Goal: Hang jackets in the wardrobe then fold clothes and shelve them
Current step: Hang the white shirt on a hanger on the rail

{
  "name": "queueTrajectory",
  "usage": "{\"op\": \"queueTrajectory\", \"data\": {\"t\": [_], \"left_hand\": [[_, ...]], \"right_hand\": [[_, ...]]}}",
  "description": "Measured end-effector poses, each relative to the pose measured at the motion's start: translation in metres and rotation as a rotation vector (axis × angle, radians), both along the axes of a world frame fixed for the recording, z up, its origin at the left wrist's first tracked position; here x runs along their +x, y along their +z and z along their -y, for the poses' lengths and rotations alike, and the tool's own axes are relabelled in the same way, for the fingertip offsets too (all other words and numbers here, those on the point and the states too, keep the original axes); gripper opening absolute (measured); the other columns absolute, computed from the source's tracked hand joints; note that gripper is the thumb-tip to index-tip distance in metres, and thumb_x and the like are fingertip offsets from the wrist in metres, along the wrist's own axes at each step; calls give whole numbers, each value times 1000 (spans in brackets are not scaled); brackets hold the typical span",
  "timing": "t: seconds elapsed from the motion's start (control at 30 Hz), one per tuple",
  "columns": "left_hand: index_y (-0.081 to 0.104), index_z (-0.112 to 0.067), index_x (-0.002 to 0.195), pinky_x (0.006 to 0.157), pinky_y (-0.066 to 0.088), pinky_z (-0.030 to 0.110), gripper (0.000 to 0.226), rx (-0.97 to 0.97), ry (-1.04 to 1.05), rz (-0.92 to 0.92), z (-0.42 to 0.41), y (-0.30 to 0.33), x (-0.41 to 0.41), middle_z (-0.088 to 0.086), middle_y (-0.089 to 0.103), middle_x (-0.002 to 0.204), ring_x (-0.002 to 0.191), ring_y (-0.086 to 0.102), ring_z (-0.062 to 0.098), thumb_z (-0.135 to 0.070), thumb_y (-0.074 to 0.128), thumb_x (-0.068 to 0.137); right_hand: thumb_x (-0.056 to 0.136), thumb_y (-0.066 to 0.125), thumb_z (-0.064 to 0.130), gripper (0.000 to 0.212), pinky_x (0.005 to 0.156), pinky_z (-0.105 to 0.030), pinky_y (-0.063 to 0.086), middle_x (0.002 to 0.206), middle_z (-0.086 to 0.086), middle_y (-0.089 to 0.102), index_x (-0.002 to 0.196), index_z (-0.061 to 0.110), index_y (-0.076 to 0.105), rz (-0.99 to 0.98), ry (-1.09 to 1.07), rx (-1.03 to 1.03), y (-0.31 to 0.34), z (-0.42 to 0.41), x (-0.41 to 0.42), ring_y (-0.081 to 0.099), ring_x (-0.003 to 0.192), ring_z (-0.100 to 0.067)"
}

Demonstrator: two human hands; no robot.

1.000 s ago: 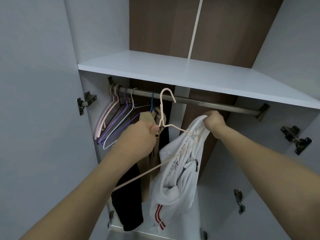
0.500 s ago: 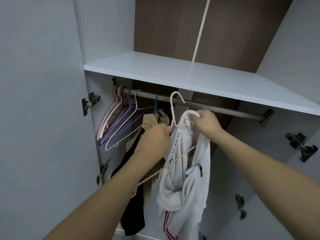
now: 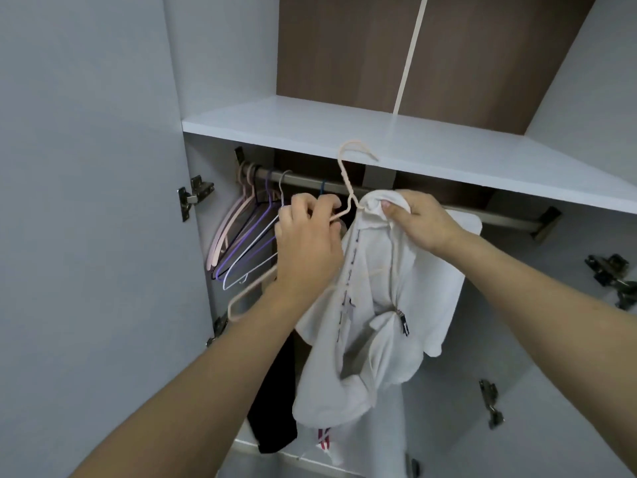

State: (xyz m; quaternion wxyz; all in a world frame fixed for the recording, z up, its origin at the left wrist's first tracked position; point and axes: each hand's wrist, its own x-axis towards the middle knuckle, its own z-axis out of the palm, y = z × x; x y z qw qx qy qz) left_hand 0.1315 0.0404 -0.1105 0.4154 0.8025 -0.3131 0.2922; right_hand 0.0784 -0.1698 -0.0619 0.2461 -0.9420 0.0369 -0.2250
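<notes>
Head view: I count one white jacket (image 3: 389,305), one pink hanger (image 3: 348,188) in it, about five bare hangers (image 3: 241,243) on the rail (image 3: 496,219). My left hand (image 3: 306,243) pinches the hanger's shoulder; my right hand (image 3: 417,219) grips the collar. Jacket hangs between and below both hands, just under the shelf (image 3: 413,146).

A home bedroom closet: an open wardrobe (image 3: 103,167) with white panels, a white shelf (image 3: 413,146), a metal hanging rail (image 3: 510,220) carrying empty coloured hangers (image 3: 241,243), and door hinges (image 3: 193,196) on its side panels.
</notes>
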Motion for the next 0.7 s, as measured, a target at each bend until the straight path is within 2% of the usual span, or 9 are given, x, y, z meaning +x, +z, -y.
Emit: {"op": "queueTrajectory", "data": {"t": [0.07, 0.17, 0.27, 0.33, 0.4, 0.47, 0.53, 0.6, 0.7], "left_hand": [[52, -23, 93, 73, 33, 26, 7, -84, -98, -16, -2, -29, -24, -5, 51, 94, 83, 41, 11, -19, 51, 87], [47, -28, 88, 75, 50, 33, 18, 74, -208, -736, -2, -101, -61, -8, 59, 87, 83, 59, 13, -45, 54, 88], [32, -15, 138, 100, 41, 43, 94, 451, 96, -1133, -1, -168, -56, 6, 41, 135, 125, 43, 28, -76, 58, 72], [10, -15, 152, 105, 38, 50, 121, 347, 139, -1340, 2, -186, -39, 11, 26, 148, 133, 33, 33, -79, 65, 64], [-3, -16, 156, 109, 37, 50, 133, 49, 45, -1617, 11, -192, -21, 14, 23, 154, 136, 34, 36, -75, 72, 63], [-4, -16, 157, 106, 41, 44, 124, -65, -58, -1669, 24, -197, -8, 14, 31, 152, 132, 41, 35, -63, 73, 72], [20, -18, 156, 102, 46, 43, 80, -30, -123, -1539, 34, -202, 3, 14, 46, 142, 120, 52, 33, -40, 61, 91], [55, -15, 133, 99, 50, 47, 37, -24, -137, -1480, 35, -203, 12, 16, 62, 122, 107, 60, 33, -26, 46, 99], [68, -9, 103, 89, 56, 49, 26, -223, -185, -1520, 17, -184, 26, 20, 70, 106, 96, 67, 36, -26, 50, 97]], "right_hand": [[101, 50, 32, 27, 87, -41, 48, 101, -5, 68, 103, 12, 68, 66, -46, 42, 3, 1, 7, 62, 94, -24], [100, 48, 32, 30, 79, -37, 45, 91, -5, 66, 93, 10, 67, 152, -138, 82, 6, 5, 11, 60, 89, -26], [99, 47, 33, 26, 75, -30, 40, 90, 1, 65, 94, 18, 67, 193, -148, 72, 5, 1, 9, 60, 90, -22], [98, 46, 34, 22, 73, -28, 39, 85, 9, 64, 91, 25, 66, 218, -141, 104, 4, -3, 4, 59, 84, -14], [97, 47, 36, 23, 68, -26, 39, 76, 17, 60, 79, 31, 61, 233, -141, 155, 3, -6, -2, 54, 72, 0], [97, 47, 35, 26, 65, -25, 39, 72, 16, 58, 74, 32, 59, 235, -131, 172, 2, -7, -9, 51, 67, 4], [99, 47, 33, 29, 66, -27, 39, 72, 14, 57, 72, 32, 58, 234, -125, 165, 2, -8, -17, 51, 68, -1], [99, 47, 33, 31, 66, -28, 39, 71, 14, 56, 70, 33, 57, 228, -132, 172, 2, -6, -26, 50, 68, -4], [97, 45, 37, 30, 68, -31, 40, 71, 11, 56, 70, 32, 57, 218, -162, 144, 2, 7, -42, 52, 68, -10]]}}
